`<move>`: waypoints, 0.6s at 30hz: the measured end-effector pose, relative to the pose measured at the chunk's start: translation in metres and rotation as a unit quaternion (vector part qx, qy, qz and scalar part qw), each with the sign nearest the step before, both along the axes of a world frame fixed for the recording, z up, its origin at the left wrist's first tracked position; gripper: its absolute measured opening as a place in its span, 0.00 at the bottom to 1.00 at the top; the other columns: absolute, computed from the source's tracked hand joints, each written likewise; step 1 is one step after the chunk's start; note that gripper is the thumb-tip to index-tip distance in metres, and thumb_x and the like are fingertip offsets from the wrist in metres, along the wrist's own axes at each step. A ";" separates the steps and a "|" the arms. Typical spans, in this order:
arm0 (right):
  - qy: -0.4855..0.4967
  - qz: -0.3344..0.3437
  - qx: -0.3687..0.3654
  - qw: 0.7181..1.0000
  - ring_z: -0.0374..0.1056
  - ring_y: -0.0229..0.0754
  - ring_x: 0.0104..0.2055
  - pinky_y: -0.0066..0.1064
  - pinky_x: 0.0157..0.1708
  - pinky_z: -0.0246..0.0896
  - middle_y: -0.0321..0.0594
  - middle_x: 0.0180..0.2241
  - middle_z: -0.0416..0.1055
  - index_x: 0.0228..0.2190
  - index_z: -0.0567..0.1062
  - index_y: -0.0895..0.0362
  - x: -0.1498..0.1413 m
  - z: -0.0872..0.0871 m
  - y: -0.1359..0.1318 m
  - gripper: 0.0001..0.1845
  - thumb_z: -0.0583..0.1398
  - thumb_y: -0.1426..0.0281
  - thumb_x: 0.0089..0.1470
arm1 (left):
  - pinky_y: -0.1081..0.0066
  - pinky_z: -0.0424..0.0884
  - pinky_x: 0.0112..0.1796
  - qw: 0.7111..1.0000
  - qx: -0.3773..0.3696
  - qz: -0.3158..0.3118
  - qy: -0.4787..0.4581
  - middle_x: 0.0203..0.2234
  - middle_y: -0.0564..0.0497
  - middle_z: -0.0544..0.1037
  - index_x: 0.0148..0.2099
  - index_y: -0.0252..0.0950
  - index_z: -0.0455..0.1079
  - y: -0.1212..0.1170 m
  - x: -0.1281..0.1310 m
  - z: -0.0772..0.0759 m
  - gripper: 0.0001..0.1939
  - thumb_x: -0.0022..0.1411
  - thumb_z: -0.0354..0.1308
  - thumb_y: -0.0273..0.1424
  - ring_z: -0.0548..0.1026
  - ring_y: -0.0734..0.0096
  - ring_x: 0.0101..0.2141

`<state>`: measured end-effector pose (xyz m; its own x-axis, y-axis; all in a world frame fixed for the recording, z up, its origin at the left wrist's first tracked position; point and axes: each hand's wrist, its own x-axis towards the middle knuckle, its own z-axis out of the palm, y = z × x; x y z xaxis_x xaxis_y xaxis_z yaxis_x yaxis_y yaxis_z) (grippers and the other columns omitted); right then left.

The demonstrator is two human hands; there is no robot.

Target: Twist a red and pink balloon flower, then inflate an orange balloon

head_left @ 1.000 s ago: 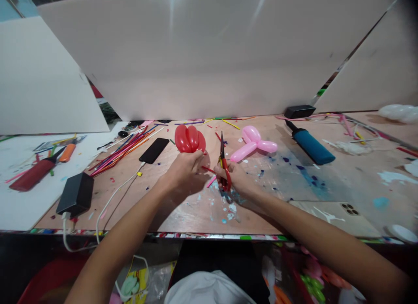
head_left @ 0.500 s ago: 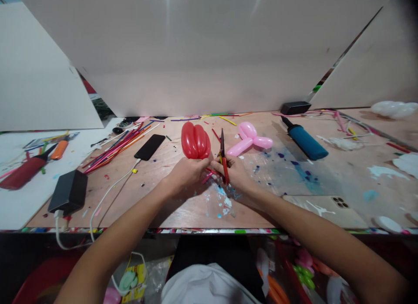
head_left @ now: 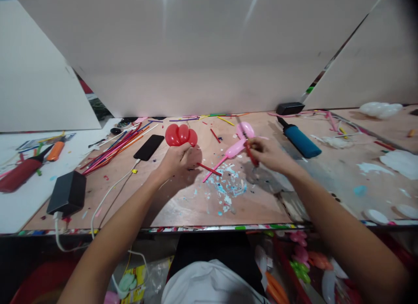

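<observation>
Red balloon (head_left: pixel 177 135) lobed, pinched by nearly closed left hand (head_left: pixel 175 161), not yet set down; scissors (head_left: pixel 251 155) gripped by curled right hand (head_left: pixel 267 154); red strip (head_left: pixel 205 167), balloon's four o'clock, apparently trimmed.

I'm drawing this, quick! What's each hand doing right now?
Left hand: closed, holding the red balloon.
Right hand: closed, holding the scissors.

One left hand (head_left: pixel 174 160) and one right hand (head_left: pixel 266 151) are counted, with one pair of scissors (head_left: pixel 251 155), one red balloon (head_left: pixel 181 135) (three lobes are shown) and one pink balloon (head_left: pixel 235 149). One blue pump (head_left: pixel 302 140), one red pump (head_left: pixel 22 175), two phones (head_left: pixel 149 147) and two dark boxes (head_left: pixel 67 193) are also seen.
</observation>
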<state>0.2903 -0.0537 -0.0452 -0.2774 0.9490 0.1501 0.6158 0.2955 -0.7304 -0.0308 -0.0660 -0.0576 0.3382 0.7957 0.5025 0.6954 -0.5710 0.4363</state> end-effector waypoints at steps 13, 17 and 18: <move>-0.252 -0.462 0.030 0.850 0.71 0.65 0.34 0.55 0.31 0.56 0.50 0.17 0.64 0.07 0.56 0.52 0.302 -0.046 0.034 0.34 0.67 0.44 0.35 | 0.69 0.50 0.25 0.994 -0.035 -0.039 0.097 0.23 0.51 0.69 0.36 0.36 0.69 -0.007 0.009 0.003 0.06 0.61 0.52 0.31 0.59 0.74 0.21; -0.204 -0.289 0.020 0.935 0.71 0.48 0.29 0.44 0.31 0.56 0.50 0.23 0.72 0.20 0.76 0.56 0.191 -0.016 0.020 0.22 0.67 0.49 0.44 | 0.69 0.52 0.25 0.996 -0.056 -0.054 0.038 0.21 0.52 0.67 0.31 0.36 0.67 -0.010 0.017 0.001 0.08 0.62 0.49 0.28 0.58 0.75 0.21; -0.171 -0.196 0.035 0.965 0.71 0.44 0.31 0.41 0.33 0.57 0.49 0.28 0.75 0.26 0.78 0.57 0.145 -0.008 0.013 0.22 0.63 0.50 0.51 | 0.69 0.53 0.25 0.996 -0.066 -0.058 0.024 0.21 0.52 0.68 0.30 0.35 0.67 -0.012 0.019 0.001 0.08 0.62 0.49 0.28 0.59 0.75 0.21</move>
